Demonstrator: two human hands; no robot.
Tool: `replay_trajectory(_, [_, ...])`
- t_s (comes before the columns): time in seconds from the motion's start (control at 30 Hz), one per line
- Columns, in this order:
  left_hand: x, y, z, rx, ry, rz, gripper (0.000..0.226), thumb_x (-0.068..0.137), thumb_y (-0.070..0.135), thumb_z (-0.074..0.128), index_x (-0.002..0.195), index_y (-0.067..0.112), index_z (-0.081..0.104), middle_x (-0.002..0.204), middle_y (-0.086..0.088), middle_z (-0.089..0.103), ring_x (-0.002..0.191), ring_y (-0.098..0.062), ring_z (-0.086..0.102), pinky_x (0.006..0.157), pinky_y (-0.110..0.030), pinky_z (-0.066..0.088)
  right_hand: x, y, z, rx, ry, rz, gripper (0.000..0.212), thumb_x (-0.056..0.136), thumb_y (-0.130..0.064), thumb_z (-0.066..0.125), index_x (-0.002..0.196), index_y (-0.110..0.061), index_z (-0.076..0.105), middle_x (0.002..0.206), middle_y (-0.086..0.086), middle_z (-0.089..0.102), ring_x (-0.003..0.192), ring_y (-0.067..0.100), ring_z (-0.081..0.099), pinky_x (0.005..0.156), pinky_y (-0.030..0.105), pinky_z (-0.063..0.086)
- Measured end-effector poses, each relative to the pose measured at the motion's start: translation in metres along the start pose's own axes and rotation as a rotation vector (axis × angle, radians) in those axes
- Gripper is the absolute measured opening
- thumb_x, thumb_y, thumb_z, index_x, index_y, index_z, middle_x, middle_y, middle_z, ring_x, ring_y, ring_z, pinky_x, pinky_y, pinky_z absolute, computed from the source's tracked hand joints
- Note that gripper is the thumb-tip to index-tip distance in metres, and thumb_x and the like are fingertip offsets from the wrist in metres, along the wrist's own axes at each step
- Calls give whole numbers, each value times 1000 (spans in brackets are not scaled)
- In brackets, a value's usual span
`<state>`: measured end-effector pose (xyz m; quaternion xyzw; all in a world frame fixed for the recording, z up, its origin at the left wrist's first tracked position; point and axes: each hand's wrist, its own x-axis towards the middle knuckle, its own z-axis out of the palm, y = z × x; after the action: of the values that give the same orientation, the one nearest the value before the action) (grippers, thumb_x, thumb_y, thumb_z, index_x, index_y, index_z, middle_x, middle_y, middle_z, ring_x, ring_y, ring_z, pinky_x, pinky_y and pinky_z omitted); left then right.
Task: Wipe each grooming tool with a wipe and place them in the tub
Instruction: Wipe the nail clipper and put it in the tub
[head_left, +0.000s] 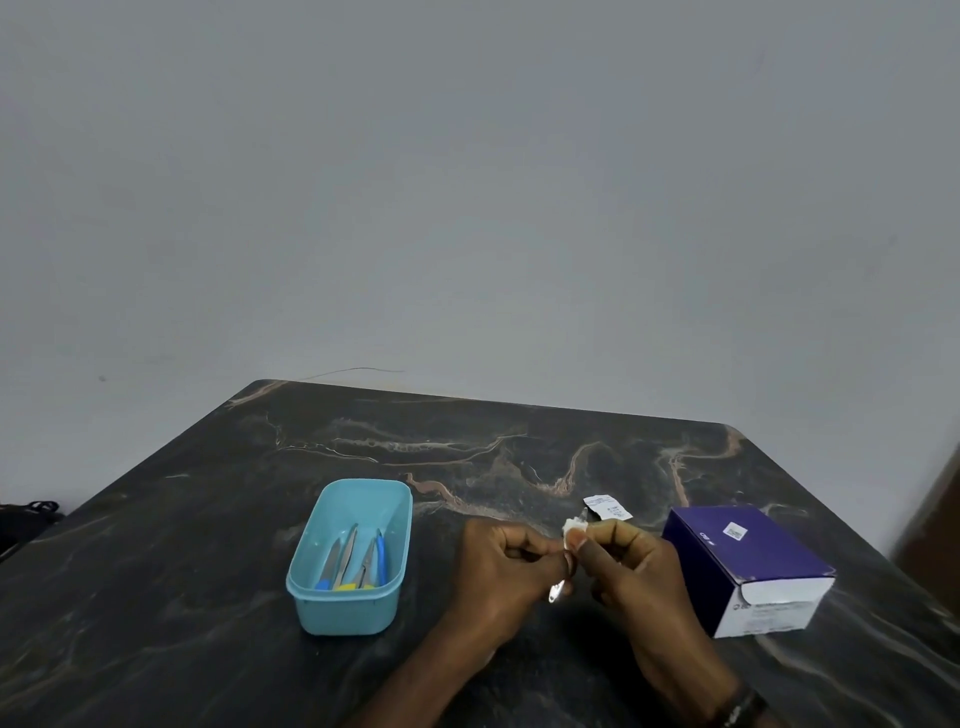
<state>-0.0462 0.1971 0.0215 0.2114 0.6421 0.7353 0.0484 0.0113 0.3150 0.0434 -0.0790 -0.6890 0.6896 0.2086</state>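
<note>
On the dark marble table (208, 571) I see the purple box (748, 566) at my right and the blue tub (358, 613) at my left, scissors (363, 558) and other tools already lying inside it. Between them, my left hand (501, 577) pinches a small metal tool (558, 590), while my right hand (631, 564) pinches the white wipe (574, 527) against its upper end. A torn sachet (608, 507) lies just beyond. My worry: the tool is small and slick, so a hard rub could slip it from my pinch onto the table.
</note>
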Motion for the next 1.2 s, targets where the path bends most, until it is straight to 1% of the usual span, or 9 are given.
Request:
replay_trajectory(0.1, [-1, 1, 3, -14, -13, -31, 7, 72, 0, 78, 67, -2, 73, 66, -20, 72, 57, -26, 69, 58, -29, 52, 2, 0, -4, 30, 67, 20, 21, 86, -12, 66, 79, 8, 65, 59, 10, 62, 46, 10, 48, 48, 24, 37])
replay_trajectory(0.17, [-2, 3, 5, -23, -20, -42, 7, 72, -3, 77, 67, -1, 73, 67, -21, 72, 57, -26, 69, 56, -27, 53, 3, 0, -5, 53, 89, 24, 24, 86, -14, 66, 80, 9, 65, 60, 10, 59, 50, 13, 45, 50, 27, 36])
replay_trajectory(0.43, [-1, 4, 1, -30, 57, -15, 8, 73, -4, 74, 66, -6, 71, 61, -21, 70, 53, -21, 64, 55, -26, 49, -1, 0, 3, 0, -36, 9, 21, 88, -10, 64, 79, 9, 65, 62, 23, 66, 41, 6, 49, 42, 14, 37])
replay_trajectory(0.6, [-2, 4, 2, -15, 0, -55, 6, 70, 2, 79, 69, 0, 73, 66, -17, 72, 57, -24, 68, 56, -28, 51, 1, 1, -2, 19, 59, 43, 19, 86, -10, 66, 78, 7, 66, 60, 13, 62, 46, 11, 44, 45, 21, 35])
replay_trajectory(0.67, [-2, 6, 2, -22, -9, -83, 6, 71, -1, 78, 70, 2, 73, 66, -14, 73, 54, -21, 67, 53, -25, 51, 3, 0, -4, 46, 99, 68, 20, 86, -13, 66, 80, 6, 66, 61, 11, 59, 49, 11, 43, 48, 25, 35])
replay_trajectory(0.73, [-1, 10, 1, -33, -1, -92, 7, 71, -4, 77, 73, 2, 73, 63, -12, 71, 51, -16, 63, 51, -22, 50, 5, -1, -7, 94, 123, 89, 18, 86, -12, 65, 80, 5, 66, 57, 8, 55, 45, 8, 41, 46, 23, 33])
replay_trajectory(0.87, [0, 16, -5, -81, 62, -100, 16, 72, -3, 78, 86, 2, 72, 71, -17, 71, 60, -18, 64, 55, -21, 53, 7, 0, -8, 160, 131, 137, 17, 87, -12, 64, 73, -5, 72, 57, 6, 46, 49, 10, 33, 44, 21, 28])
replay_trajectory(1.03, [5, 22, -11, -301, 151, -158, 38, 72, -5, 76, 105, 11, 64, 82, -18, 75, 71, -23, 71, 63, -28, 59, 2, -5, -3, 94, 41, 187, 16, 89, -9, 61, 78, 0, 68, 48, -1, 55, 40, 4, 40, 39, 15, 31])
replay_trajectory(1.2, [5, 23, -12, -443, 120, -245, 27, 76, -3, 72, 102, 0, 67, 91, -21, 74, 80, -29, 72, 75, -37, 59, -3, -2, 4, -22, -55, 165, 16, 92, -7, 58, 84, 2, 68, 47, -7, 61, 39, -3, 50, 41, 10, 37])
